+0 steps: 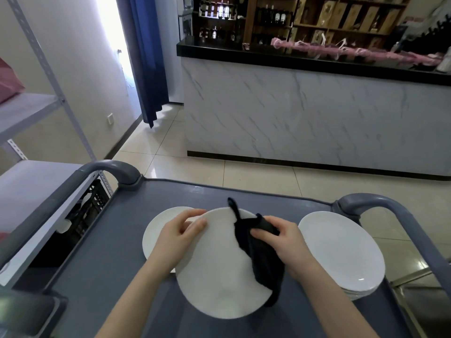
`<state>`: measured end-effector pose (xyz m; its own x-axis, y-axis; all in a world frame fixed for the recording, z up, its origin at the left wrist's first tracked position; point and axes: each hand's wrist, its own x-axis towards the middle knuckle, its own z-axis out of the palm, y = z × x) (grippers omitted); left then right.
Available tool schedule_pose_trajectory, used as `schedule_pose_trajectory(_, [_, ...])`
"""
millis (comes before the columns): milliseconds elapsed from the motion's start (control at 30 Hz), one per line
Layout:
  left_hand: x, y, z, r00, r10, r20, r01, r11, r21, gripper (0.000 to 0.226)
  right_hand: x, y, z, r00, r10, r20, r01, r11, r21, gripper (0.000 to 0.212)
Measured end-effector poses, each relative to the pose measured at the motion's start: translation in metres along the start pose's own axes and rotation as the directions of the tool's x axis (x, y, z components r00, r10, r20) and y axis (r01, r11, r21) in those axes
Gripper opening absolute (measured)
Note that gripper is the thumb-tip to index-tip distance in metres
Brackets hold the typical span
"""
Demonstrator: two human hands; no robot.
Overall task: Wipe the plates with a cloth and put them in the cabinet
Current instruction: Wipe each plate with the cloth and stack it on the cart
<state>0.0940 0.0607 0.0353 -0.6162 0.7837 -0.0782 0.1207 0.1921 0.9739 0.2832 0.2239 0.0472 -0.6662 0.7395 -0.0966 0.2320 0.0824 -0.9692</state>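
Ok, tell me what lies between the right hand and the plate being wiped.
The black cloth, which the right hand holds against the plate; the head view shows it.

No readable text; labels on shelf bottles too blurred

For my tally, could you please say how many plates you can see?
3: the held plate, the left plate partly behind it, the right plate topping a stack that hides more.

Left grip, right grip, both curled
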Motion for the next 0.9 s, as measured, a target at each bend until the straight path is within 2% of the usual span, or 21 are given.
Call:
schedule_pose_trajectory(67, [-0.015, -0.009, 0.004, 0.995, -0.072, -0.074, 0.06, 0.988, -0.145, 0.024, -0.004, 0.014, -0.001, 0.985, 0.136, -0.101, -0.103, 0.955, 0.28, 0.006])
schedule_pose_trajectory(133, [-0.028, -0.019, 0.016, 0.983, -0.136, -0.126, 0.098, 0.958, -0.27, 0.032, -0.009, 0.026, 0.003, 0.95, 0.28, -0.14, -0.174, 0.844, 0.508, 0.012])
schedule_pose_trajectory(200, [-0.031, -0.024, 0.031, 0.974, -0.135, -0.179, 0.068, 0.939, -0.338, 0.031, -0.013, 0.034, 0.01, 0.92, 0.361, -0.152, -0.199, 0.764, 0.614, 0.014])
schedule_pose_trajectory(267, [-0.026, -0.021, 0.039, 0.96, -0.115, -0.254, 0.024, 0.941, -0.336, 0.021, -0.014, 0.039, 0.016, 0.902, 0.403, -0.154, -0.23, 0.752, 0.618, 0.013])
schedule_pose_trajectory(367, [-0.018, -0.015, 0.033, 0.962, -0.068, -0.266, -0.004, 0.965, -0.261, 0.034, -0.01, 0.037, 0.013, 0.911, 0.386, -0.144, -0.266, 0.818, 0.51, 0.011])
schedule_pose_trajectory(467, [-0.012, -0.009, 0.012, 0.981, 0.022, -0.19, -0.048, 0.99, -0.129, 0.033, 0.0, 0.019, 0.0, 0.972, 0.215, -0.098, -0.189, 0.955, 0.227, 0.007])
schedule_pose_trajectory(533, [-0.006, -0.004, -0.001, 0.989, 0.088, -0.122, -0.092, 0.996, -0.023, 0.03, 0.009, 0.003, -0.004, 0.994, 0.1, -0.04, -0.099, 0.995, 0.015, 0.009])
schedule_pose_trajectory(667, [0.006, 0.006, -0.016, 0.991, 0.129, 0.047, -0.134, 0.98, 0.147, 0.02, 0.025, -0.023, 0.004, 0.99, -0.033, 0.14, 0.069, 0.962, -0.264, 0.016])
schedule_pose_trajectory(767, [0.011, 0.011, -0.011, 0.954, 0.224, 0.201, -0.28, 0.906, 0.318, 0.021, 0.029, -0.032, 0.02, 0.951, -0.107, 0.29, 0.216, 0.902, -0.375, 0.015])
schedule_pose_trajectory(833, [0.01, 0.009, -0.007, 0.943, 0.251, 0.217, -0.311, 0.897, 0.314, 0.026, 0.028, -0.033, 0.03, 0.933, -0.138, 0.333, 0.27, 0.879, -0.392, 0.014])
schedule_pose_trajectory(900, [0.007, 0.005, -0.007, 0.956, 0.239, 0.17, -0.275, 0.93, 0.243, 0.02, 0.026, -0.03, 0.03, 0.942, -0.157, 0.298, 0.263, 0.895, -0.36, 0.013])
